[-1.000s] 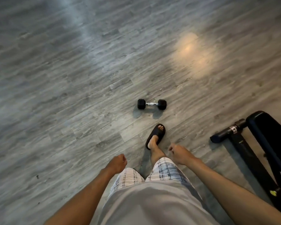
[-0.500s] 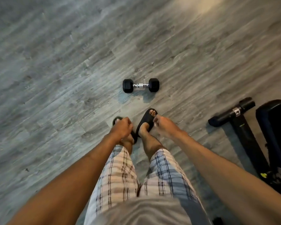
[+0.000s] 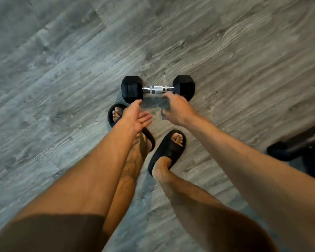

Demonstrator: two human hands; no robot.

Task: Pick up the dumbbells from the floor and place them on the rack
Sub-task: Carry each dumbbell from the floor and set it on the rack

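A black hex dumbbell (image 3: pixel 157 89) with a chrome handle lies crosswise on the grey plank floor (image 3: pixel 62 60), just ahead of my feet. My left hand (image 3: pixel 135 116) is stretched toward its left head, fingers spread, holding nothing. My right hand (image 3: pixel 177 108) hovers just short of the handle and the right head, fingers curled apart, with its fingertips near the chrome bar. Neither hand grips the dumbbell. No rack is in view.
My feet in black slides (image 3: pixel 168 149) stand right behind the dumbbell. A black bench foot (image 3: pixel 295 145) with a padded end juts in at the right edge. Grey floor stretches out ahead and to the left.
I have bent down and come closer, so the dumbbell looks much larger. Both hands went from loose fists near my knees to open hands reaching for the dumbbell.
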